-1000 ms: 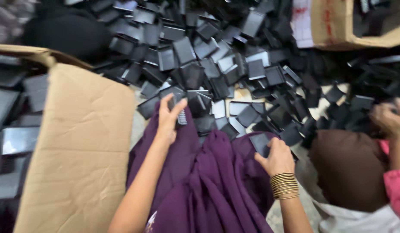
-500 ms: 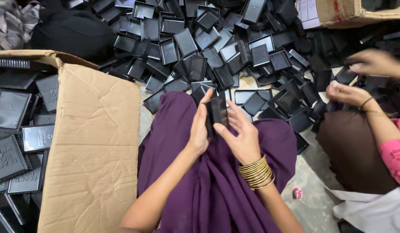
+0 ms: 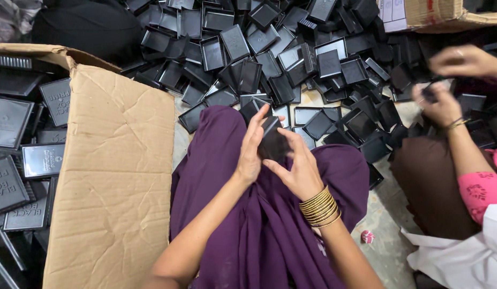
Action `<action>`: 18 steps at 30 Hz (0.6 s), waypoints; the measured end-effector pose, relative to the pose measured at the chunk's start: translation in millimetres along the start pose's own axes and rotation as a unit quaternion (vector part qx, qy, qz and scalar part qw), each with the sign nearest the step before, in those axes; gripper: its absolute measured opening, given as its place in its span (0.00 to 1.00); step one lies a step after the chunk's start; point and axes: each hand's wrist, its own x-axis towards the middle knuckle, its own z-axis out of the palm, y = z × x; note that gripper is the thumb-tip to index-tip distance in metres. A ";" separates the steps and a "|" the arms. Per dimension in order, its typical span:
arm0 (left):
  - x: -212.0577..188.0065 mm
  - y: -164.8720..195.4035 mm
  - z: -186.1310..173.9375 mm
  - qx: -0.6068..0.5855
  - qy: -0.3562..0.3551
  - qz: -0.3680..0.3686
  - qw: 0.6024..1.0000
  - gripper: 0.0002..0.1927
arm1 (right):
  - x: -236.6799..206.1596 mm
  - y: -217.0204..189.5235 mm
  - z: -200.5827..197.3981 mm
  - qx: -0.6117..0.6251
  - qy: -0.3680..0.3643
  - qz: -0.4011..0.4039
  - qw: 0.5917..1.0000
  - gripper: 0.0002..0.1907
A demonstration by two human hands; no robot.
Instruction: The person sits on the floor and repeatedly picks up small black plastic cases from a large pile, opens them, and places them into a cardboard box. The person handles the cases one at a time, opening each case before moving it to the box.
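Note:
Both my hands hold one small black plastic box point(image 3: 272, 143) above my lap, which is covered in purple cloth point(image 3: 243, 214). My left hand point(image 3: 252, 147) presses its left side with fingers upright. My right hand point(image 3: 296, 166), gold bangles on the wrist, cups it from below and the right. A large heap of black box trays and lids point(image 3: 270, 48) lies on the floor just beyond my knees.
An open cardboard carton point(image 3: 112, 171) at my left holds several finished black boxes point(image 3: 23, 155). Another person sits at the right, with hands point(image 3: 446, 80) working on a black piece. A second carton point(image 3: 436, 13) stands at the far right.
A second ago my hands reached apart into the heap. They have since come together over my lap with a black box between them, and now press it closer.

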 end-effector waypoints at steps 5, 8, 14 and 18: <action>2.8 2.3 -13.6 0.301 0.102 -0.027 0.948 0.14 | -4.7 20.1 -5.1 0.080 0.044 -0.017 0.996 0.43; 1.0 11.9 -14.8 0.207 0.038 0.042 0.977 0.14 | -7.7 35.1 -1.3 0.271 0.022 0.095 0.958 0.29; -1.9 25.4 -6.9 0.281 0.039 0.064 0.957 0.12 | -21.6 47.2 2.7 0.269 0.015 0.100 0.958 0.18; -11.3 22.6 -21.4 0.344 0.087 0.086 0.931 0.13 | -15.4 43.4 12.0 0.305 -0.025 0.052 0.951 0.17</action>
